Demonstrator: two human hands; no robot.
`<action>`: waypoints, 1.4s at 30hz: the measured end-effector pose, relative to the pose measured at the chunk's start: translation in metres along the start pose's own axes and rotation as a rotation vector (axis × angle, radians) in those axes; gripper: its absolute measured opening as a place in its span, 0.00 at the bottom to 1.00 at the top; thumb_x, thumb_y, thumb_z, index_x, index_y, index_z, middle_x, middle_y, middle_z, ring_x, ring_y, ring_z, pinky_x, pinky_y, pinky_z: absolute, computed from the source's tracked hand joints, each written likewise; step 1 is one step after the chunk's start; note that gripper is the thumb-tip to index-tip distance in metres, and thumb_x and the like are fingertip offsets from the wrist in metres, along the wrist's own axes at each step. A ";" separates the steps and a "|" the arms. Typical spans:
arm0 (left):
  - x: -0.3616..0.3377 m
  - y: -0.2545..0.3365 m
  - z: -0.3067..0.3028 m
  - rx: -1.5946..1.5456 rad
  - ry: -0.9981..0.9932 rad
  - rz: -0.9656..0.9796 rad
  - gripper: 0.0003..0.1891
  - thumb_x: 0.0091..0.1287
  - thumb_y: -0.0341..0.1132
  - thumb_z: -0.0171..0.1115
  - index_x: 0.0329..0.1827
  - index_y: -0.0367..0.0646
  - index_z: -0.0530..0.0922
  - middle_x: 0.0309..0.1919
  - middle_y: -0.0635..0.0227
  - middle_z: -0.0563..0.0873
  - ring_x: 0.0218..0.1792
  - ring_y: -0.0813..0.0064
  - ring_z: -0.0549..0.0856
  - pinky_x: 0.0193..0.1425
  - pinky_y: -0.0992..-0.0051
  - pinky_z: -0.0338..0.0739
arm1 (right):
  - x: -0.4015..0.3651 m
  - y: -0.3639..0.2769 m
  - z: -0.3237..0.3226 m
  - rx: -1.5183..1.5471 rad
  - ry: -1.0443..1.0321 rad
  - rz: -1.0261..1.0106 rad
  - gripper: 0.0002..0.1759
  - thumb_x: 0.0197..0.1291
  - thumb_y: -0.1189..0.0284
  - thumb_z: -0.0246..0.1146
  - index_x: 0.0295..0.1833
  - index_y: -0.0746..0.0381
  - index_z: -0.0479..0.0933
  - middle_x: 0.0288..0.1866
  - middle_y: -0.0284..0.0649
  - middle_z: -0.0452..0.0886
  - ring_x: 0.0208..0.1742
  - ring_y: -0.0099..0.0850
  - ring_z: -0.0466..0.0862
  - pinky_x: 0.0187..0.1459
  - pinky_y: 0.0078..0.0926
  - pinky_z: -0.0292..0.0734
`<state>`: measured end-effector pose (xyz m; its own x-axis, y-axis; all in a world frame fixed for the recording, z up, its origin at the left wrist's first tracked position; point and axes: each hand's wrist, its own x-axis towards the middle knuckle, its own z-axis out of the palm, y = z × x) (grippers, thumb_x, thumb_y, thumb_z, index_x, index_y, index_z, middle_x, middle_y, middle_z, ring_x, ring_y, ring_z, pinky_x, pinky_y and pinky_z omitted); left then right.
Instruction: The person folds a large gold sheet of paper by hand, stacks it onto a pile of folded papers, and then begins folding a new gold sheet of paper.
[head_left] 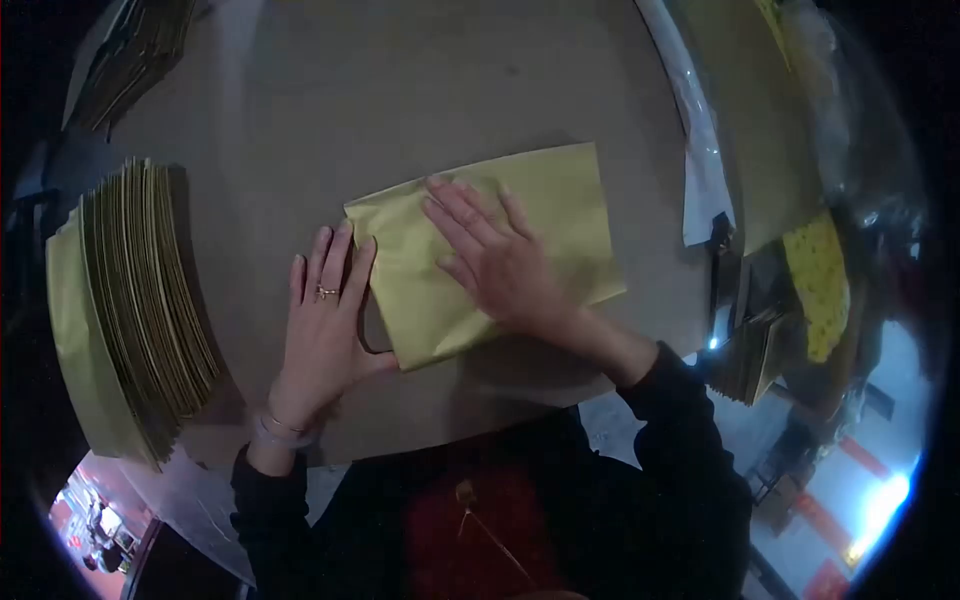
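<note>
Yellow paper (565,215) lies on the bench (400,110) before us; our left hand (326,325) frames its left edge, thumb and fingers wide apart, our right hand (500,265) rests fingers slightly spread on top, neither gripping; we want even pressure over creases

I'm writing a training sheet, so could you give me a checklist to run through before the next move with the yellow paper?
1. Yellow paper lying on the table: ok.
2. Right hand resting on top of it: ok.
3. Left hand at its left edge, fingers spread: ok.
4. Surface free of wrinkles: not ok, some show toward the left end.
5. Paper apart from the stack at left: ok.
6. Underside clean: cannot tell, hidden.
</note>
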<state>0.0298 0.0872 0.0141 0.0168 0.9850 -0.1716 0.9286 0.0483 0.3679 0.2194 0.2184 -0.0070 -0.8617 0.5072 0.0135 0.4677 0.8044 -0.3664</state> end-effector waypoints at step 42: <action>0.029 0.004 -0.008 0.085 0.060 -0.040 0.42 0.51 0.52 0.67 0.66 0.36 0.67 0.64 0.59 0.69 0.64 0.52 0.68 0.65 0.60 0.68 | -0.019 0.043 0.011 -0.314 0.316 0.308 0.32 0.67 0.55 0.50 0.72 0.60 0.60 0.73 0.43 0.59 0.75 0.40 0.58 0.68 0.60 0.50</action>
<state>0.0310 0.1174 0.0176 -0.0407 0.9908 -0.1290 0.9561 0.0762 0.2829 0.2536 0.2404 -0.0330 -0.5967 0.7638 0.2463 0.7675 0.6328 -0.1029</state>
